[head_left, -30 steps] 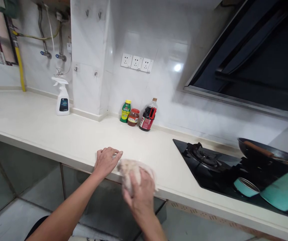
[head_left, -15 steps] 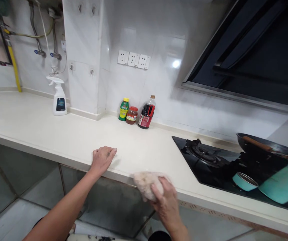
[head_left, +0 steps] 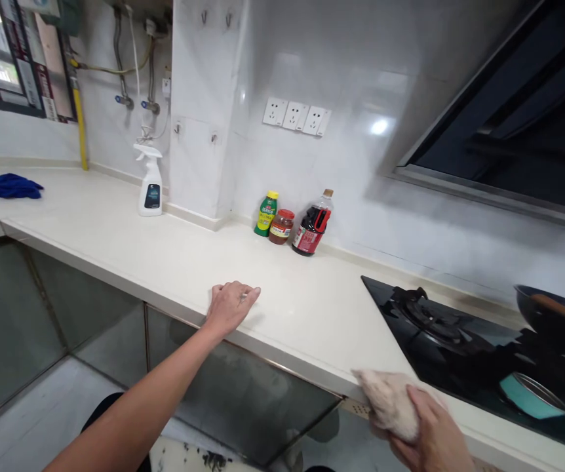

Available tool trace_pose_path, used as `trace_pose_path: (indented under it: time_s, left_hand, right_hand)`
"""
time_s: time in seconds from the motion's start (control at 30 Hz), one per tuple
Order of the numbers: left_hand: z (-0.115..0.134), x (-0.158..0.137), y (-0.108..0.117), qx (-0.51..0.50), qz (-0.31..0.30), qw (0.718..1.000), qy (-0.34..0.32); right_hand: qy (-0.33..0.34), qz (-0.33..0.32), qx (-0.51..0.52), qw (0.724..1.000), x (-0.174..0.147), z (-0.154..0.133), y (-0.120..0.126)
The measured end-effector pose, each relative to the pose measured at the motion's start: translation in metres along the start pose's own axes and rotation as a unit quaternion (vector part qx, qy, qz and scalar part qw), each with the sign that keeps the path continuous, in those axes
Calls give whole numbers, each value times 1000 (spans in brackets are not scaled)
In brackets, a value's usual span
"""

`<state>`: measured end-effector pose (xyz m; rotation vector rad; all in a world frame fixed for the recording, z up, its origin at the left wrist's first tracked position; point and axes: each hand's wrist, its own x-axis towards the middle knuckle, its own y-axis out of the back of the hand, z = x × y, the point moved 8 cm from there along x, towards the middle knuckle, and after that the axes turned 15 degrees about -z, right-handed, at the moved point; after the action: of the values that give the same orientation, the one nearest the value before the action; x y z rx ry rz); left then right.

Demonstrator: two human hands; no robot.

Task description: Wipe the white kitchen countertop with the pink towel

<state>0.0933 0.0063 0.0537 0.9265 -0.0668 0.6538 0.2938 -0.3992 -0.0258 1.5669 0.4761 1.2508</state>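
My right hand (head_left: 432, 429) grips a whitish, stained cloth (head_left: 390, 400), bunched up against the front edge of the pale countertop (head_left: 307, 314), just left of the hob. Some of its fingers are hidden behind the cloth. Farther left, my left hand (head_left: 231, 305) leans on the counter near the front edge, its fingers curled under and the thumb sticking out; nothing shows in it.
By the wall stand a green bottle (head_left: 266, 214), a red-lidded jar (head_left: 281, 227) and a dark sauce bottle (head_left: 313, 224). A spray bottle (head_left: 151, 183) and blue cloth (head_left: 7, 186) are left. The black hob (head_left: 410, 334) carries a wok (head_left: 552, 328) and turquoise pot (head_left: 533, 396).
My right hand has slid the cloth rightward along the counter's front edge. The view has shifted left, bringing the window and more blue cloth into sight. My left hand keeps its place.
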Motion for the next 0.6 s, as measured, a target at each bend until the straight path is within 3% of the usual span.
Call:
trace_pose_path:
  time_s: [0.13, 0.27, 0.37, 0.47, 0.6]
  left_hand:
    - [5, -6, 5, -14, 25, 1000, -13]
    - [7, -17, 16, -57, 96, 991, -78]
    - [-4, -30, 31, -126, 135, 978, -94]
    - [-27, -57, 51, -171, 187, 966, -45]
    - [-57, -104, 60, -185, 220, 958, 17]
  right_hand:
    - [62, -13, 43, 997, 60, -113, -15]
    - [96, 39, 90, 991, 122, -229, -30]
    - [117, 37, 116, 986, 161, -295, -43]
    - [149, 20, 134, 980, 182, -333, -45]
    - [188, 29, 189, 963, 181, -344, -26]
